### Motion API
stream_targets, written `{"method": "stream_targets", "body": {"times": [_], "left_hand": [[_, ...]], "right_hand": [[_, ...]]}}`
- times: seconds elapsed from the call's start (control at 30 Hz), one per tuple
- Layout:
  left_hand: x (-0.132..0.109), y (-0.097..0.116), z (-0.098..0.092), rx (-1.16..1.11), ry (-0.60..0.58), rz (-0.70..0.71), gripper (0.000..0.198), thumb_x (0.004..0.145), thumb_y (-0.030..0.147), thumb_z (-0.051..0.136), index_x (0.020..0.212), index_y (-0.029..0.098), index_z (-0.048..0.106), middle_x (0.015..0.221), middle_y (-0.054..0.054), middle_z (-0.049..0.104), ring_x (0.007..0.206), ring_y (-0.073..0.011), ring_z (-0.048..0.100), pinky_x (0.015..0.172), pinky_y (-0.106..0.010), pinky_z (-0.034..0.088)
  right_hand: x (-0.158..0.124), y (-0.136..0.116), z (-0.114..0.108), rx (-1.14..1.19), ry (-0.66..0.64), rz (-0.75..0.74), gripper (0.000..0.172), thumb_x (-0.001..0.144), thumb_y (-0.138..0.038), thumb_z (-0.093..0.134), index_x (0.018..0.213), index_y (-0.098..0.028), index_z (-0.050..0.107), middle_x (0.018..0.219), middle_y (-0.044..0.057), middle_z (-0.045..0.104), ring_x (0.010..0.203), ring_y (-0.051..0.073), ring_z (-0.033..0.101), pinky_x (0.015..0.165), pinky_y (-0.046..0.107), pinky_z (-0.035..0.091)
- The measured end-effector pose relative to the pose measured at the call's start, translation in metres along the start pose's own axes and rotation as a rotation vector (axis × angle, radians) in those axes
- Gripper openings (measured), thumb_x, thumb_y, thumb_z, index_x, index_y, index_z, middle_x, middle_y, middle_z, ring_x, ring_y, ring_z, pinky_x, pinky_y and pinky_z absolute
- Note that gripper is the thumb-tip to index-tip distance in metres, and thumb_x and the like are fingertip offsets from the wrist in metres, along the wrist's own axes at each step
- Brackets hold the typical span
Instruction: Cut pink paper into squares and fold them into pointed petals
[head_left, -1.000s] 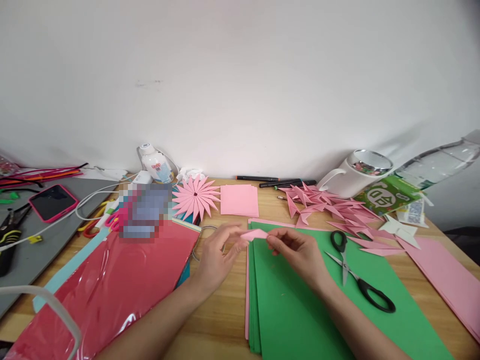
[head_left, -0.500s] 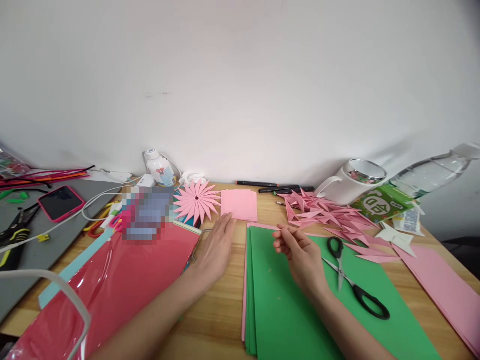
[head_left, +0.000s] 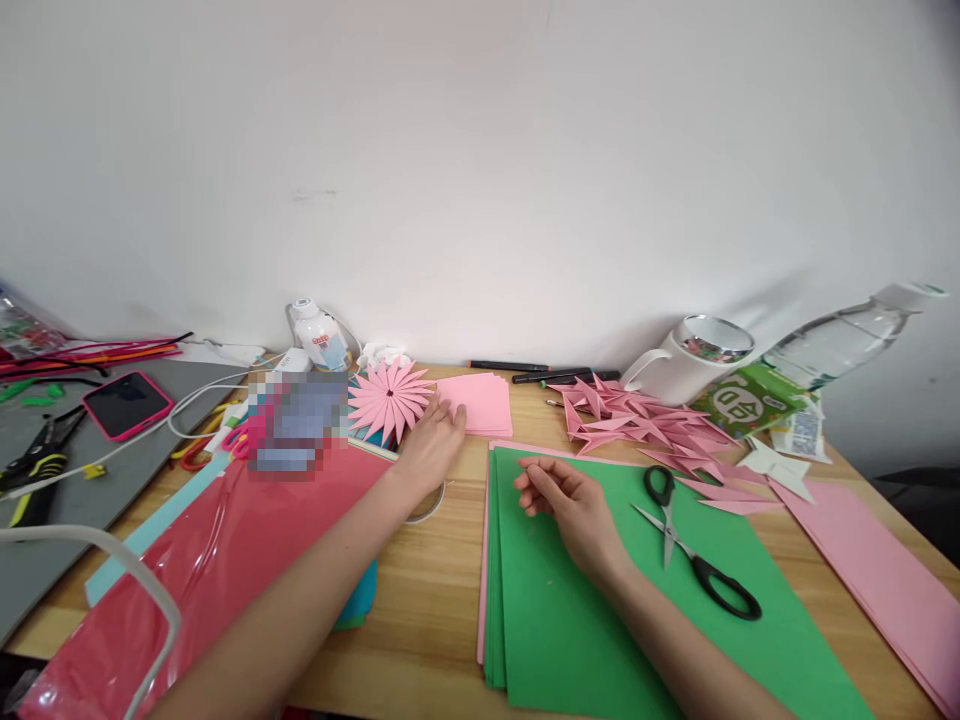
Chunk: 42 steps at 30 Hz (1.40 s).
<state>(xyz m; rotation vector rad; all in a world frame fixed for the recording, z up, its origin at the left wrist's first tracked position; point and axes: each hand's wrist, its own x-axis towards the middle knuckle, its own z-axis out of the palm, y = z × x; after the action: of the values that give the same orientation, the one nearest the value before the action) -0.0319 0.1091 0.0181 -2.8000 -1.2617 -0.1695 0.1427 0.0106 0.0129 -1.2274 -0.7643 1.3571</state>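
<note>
My left hand [head_left: 433, 440] reaches forward with its fingers stretched out, fingertips touching the near left corner of a small stack of pink paper squares [head_left: 480, 402]. A finished pink paper flower [head_left: 388, 397] lies just left of that hand. My right hand [head_left: 564, 500] rests on a pile of green paper sheets [head_left: 600, 620], fingers loosely curled, with nothing visible in them. A heap of folded pink paper petals [head_left: 637, 418] lies beyond the right hand.
Black scissors [head_left: 686, 550] lie on the green sheets to the right. A white mug [head_left: 686, 357], a plastic bottle [head_left: 840, 340], a green packet [head_left: 742, 398] and markers [head_left: 540, 372] stand at the back. Red sheets [head_left: 217, 570] cover the left; a phone [head_left: 127, 403], cables and pliers lie far left. Pink sheets [head_left: 877, 570] lie at the right.
A second ago both hands held a folded pink piece over the green sheets. It is gone from them now. My left hand has moved forward to the pink squares; my right hand has drawn back left.
</note>
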Motion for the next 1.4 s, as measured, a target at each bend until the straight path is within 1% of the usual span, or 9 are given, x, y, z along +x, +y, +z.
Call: {"method": "stream_targets", "body": {"times": [0.33, 0.5, 0.6, 0.7, 0.83, 0.93, 1.07, 1.23, 1.4], "left_hand": [[0.003, -0.016, -0.005, -0.076, 0.077, 0.062, 0.027, 0.077, -0.001, 0.037, 0.084, 0.016, 0.056, 0.093, -0.009, 0.065, 0.103, -0.0218, 0.057, 0.107, -0.045, 0.030], [-0.003, 0.000, -0.015, -0.098, 0.238, 0.014, 0.028, 0.087, 0.006, 0.033, 0.090, 0.016, 0.060, 0.095, -0.012, 0.066, 0.112, -0.0248, 0.052, 0.101, -0.047, 0.035], [-0.020, 0.017, -0.024, -0.237, 0.456, 0.208, 0.025, 0.091, 0.011, 0.036, 0.100, 0.015, 0.059, 0.104, -0.011, 0.066, 0.111, -0.0236, 0.053, 0.094, -0.044, 0.041], [-0.035, 0.029, -0.027, -0.375, 0.465, 0.380, 0.024, 0.089, 0.009, 0.042, 0.099, 0.018, 0.061, 0.119, -0.010, 0.062, 0.118, -0.0215, 0.049, 0.097, -0.041, 0.040], [-0.041, 0.034, -0.017, -0.900, 0.509, -0.024, 0.031, 0.090, 0.017, 0.042, 0.118, 0.021, 0.055, 0.127, -0.011, 0.056, 0.118, -0.0214, 0.051, 0.098, -0.041, 0.041], [-0.039, 0.035, -0.011, -1.507, 0.292, -0.387, 0.043, 0.091, 0.035, 0.043, 0.130, 0.017, 0.045, 0.115, -0.014, 0.064, 0.098, -0.0225, 0.064, 0.083, -0.038, 0.051], [-0.039, 0.039, -0.011, -1.863, -0.026, -0.428, 0.046, 0.076, 0.039, 0.066, 0.114, 0.014, 0.060, 0.104, -0.012, 0.069, 0.093, -0.0220, 0.065, 0.076, -0.030, 0.050], [-0.041, 0.037, -0.013, -1.958, 0.046, -0.567, 0.036, 0.064, 0.030, 0.077, 0.093, 0.011, 0.068, 0.089, -0.009, 0.073, 0.077, -0.0188, 0.067, 0.065, -0.025, 0.049], [-0.041, 0.032, -0.015, -2.027, 0.138, -0.613, 0.040, 0.060, 0.023, 0.078, 0.097, 0.013, 0.066, 0.094, -0.009, 0.072, 0.081, -0.0196, 0.067, 0.068, -0.026, 0.050]], "right_hand": [[0.001, 0.004, -0.001, 0.037, -0.025, 0.012, 0.041, 0.059, -0.048, 0.077, 0.079, -0.014, 0.066, 0.064, 0.002, 0.065, 0.050, 0.011, 0.057, 0.049, 0.024, 0.048], [0.003, 0.003, -0.001, 0.186, -0.121, 0.061, 0.045, 0.069, -0.055, 0.068, 0.091, -0.017, 0.065, 0.083, 0.008, 0.071, 0.073, 0.018, 0.067, 0.069, 0.031, 0.054], [0.004, -0.004, -0.002, 0.348, -0.214, 0.094, 0.064, 0.071, -0.073, 0.050, 0.106, -0.021, 0.062, 0.107, 0.013, 0.068, 0.095, 0.025, 0.065, 0.078, 0.040, 0.052], [0.004, -0.008, -0.005, 0.355, -0.178, 0.056, 0.056, 0.068, -0.063, 0.064, 0.108, -0.023, 0.062, 0.114, 0.010, 0.066, 0.097, 0.026, 0.064, 0.074, 0.038, 0.053], [0.002, -0.002, -0.007, 0.279, -0.088, 0.043, 0.038, 0.060, -0.034, 0.081, 0.092, -0.019, 0.067, 0.092, 0.005, 0.072, 0.079, 0.020, 0.066, 0.068, 0.030, 0.052], [0.002, 0.005, -0.008, 0.209, -0.092, 0.020, 0.032, 0.063, -0.034, 0.078, 0.087, -0.017, 0.067, 0.083, 0.004, 0.071, 0.070, 0.017, 0.063, 0.064, 0.027, 0.049], [0.000, 0.006, -0.004, 0.030, -0.127, -0.035, 0.037, 0.066, -0.036, 0.075, 0.095, -0.016, 0.065, 0.093, 0.006, 0.070, 0.076, 0.019, 0.063, 0.067, 0.029, 0.050], [-0.003, 0.002, 0.000, -0.026, -0.110, -0.166, 0.058, 0.071, -0.033, 0.069, 0.125, -0.026, 0.049, 0.112, 0.006, 0.064, 0.083, 0.019, 0.063, 0.068, 0.030, 0.051], [-0.001, 0.001, -0.004, -0.219, 0.008, -0.334, 0.023, 0.075, -0.027, 0.057, 0.095, -0.025, 0.069, 0.110, 0.004, 0.064, 0.094, 0.021, 0.059, 0.072, 0.030, 0.048]]}}
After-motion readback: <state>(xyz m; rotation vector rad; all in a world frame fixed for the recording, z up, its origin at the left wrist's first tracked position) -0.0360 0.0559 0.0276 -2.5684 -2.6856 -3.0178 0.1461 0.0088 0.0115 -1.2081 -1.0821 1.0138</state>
